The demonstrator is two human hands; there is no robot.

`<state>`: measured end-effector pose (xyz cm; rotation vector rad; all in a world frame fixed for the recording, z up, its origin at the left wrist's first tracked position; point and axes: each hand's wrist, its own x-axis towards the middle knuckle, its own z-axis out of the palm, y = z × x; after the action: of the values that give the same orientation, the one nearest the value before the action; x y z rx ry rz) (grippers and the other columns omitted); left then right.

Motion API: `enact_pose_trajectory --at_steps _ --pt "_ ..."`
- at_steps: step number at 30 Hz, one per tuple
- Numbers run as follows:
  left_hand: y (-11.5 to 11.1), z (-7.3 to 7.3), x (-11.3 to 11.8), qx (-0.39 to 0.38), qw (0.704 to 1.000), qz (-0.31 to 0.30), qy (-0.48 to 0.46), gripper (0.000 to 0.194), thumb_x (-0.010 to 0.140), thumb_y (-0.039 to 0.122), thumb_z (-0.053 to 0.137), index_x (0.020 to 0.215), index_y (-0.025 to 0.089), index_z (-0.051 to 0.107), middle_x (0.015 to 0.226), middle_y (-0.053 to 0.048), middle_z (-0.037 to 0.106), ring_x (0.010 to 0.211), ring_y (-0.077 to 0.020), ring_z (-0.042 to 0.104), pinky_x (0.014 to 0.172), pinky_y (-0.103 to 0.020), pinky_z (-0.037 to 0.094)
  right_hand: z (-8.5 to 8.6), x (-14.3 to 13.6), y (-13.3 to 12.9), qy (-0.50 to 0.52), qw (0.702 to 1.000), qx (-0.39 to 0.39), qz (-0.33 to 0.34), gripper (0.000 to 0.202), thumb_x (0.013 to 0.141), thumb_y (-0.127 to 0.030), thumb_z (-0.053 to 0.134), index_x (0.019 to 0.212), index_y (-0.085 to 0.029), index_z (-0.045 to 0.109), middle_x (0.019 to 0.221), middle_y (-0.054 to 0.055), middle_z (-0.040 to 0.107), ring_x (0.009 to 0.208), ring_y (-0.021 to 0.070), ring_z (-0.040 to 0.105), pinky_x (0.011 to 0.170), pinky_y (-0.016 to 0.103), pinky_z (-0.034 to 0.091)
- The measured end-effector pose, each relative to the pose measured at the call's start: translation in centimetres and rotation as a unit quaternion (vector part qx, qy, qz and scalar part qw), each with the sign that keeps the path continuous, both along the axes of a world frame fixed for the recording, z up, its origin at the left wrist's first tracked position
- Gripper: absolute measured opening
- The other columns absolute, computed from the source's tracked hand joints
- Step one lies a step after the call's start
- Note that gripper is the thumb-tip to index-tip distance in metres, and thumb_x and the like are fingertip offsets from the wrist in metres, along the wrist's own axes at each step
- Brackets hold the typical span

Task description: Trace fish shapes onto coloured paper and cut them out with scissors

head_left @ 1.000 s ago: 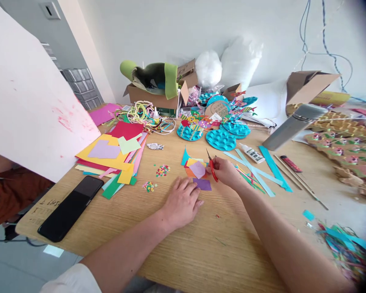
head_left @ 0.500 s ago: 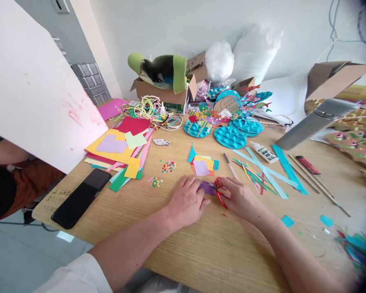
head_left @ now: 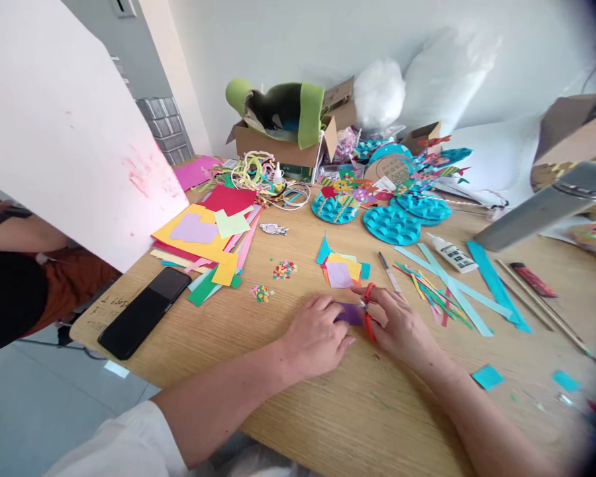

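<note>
My left hand (head_left: 316,334) rests on the wooden table (head_left: 298,411), its fingers on a small purple paper piece (head_left: 350,313). My right hand (head_left: 402,326) grips red-handled scissors (head_left: 368,310), whose blades point toward that purple piece. Just beyond lies a small stack of coloured paper squares (head_left: 342,270), with a lilac one on top. Whether the blades are cutting the paper is hidden by my fingers.
A black phone (head_left: 145,311) lies at the near left edge beside a pile of coloured sheets (head_left: 206,238). Paper strips (head_left: 442,291), a glue bottle (head_left: 451,253), teal discs (head_left: 391,224) and cardboard boxes (head_left: 283,149) fill the back. A white board (head_left: 64,132) leans at the left, with another person (head_left: 10,285) behind it.
My right hand brought the scissors down from the paper stack to the purple piece under my left fingers. The camera view shifted left, so everything sits further right.
</note>
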<state>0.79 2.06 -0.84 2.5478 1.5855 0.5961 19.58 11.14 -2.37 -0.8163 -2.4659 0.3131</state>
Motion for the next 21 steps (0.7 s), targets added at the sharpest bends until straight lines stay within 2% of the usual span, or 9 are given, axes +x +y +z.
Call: enact_pose_trajectory --at_steps 6,10,15,18,21 --pt "0.0 0.0 0.1 -0.006 1.0 -0.007 0.011 0.023 0.091 0.034 0.054 0.092 0.017 0.07 0.096 -0.007 0.062 0.102 -0.0234 0.052 0.102 -0.041 0.039 0.2 -0.8 0.4 -0.041 0.999 -0.011 0.0 0.012 0.087 -0.016 0.047 0.096 -0.021 0.053 0.098 0.01 0.068 0.094 0.0266 0.064 0.081 0.04 0.047" --pt "0.0 -0.1 0.3 -0.005 1.0 -0.003 0.016 0.021 0.091 0.033 0.055 0.092 0.017 0.069 0.095 -0.007 0.061 0.099 -0.0231 0.054 0.103 -0.042 0.037 0.4 -1.1 0.3 -0.011 1.0 -0.008 -0.004 0.022 0.084 -0.012 0.047 0.104 -0.02 0.052 0.11 0.012 0.066 0.104 0.0271 0.062 0.086 0.041 0.046" --pt "-0.1 -0.1 0.4 -0.007 1.0 -0.01 0.002 0.02 0.091 0.031 0.055 0.092 0.017 0.069 0.095 -0.007 0.062 0.097 -0.0236 0.055 0.097 -0.041 0.041 0.6 -1.2 0.3 -0.012 1.0 -0.015 -0.015 0.018 0.082 -0.014 0.049 0.098 -0.02 0.052 0.1 0.012 0.068 0.098 0.0281 0.064 0.084 0.042 0.047" --pt "0.1 -0.1 0.1 -0.007 0.998 0.027 -0.056 0.017 0.091 0.024 0.054 0.096 0.019 0.069 0.097 -0.006 0.064 0.095 -0.0221 0.057 0.09 -0.038 0.045 0.7 -0.5 0.4 0.042 0.997 -0.009 -0.058 0.021 0.079 -0.013 0.049 0.098 -0.021 0.051 0.098 0.011 0.068 0.095 0.0272 0.064 0.08 0.04 0.049" --pt "0.8 -0.1 -0.8 -0.007 0.989 0.105 -0.102 0.016 0.087 0.012 0.056 0.098 0.016 0.068 0.1 -0.006 0.065 0.096 -0.0217 0.057 0.089 -0.037 0.046 0.7 0.4 0.6 0.062 0.994 -0.057 -0.068 0.012 0.083 -0.017 0.05 0.094 -0.022 0.05 0.095 0.01 0.069 0.089 0.0254 0.065 0.075 0.038 0.051"
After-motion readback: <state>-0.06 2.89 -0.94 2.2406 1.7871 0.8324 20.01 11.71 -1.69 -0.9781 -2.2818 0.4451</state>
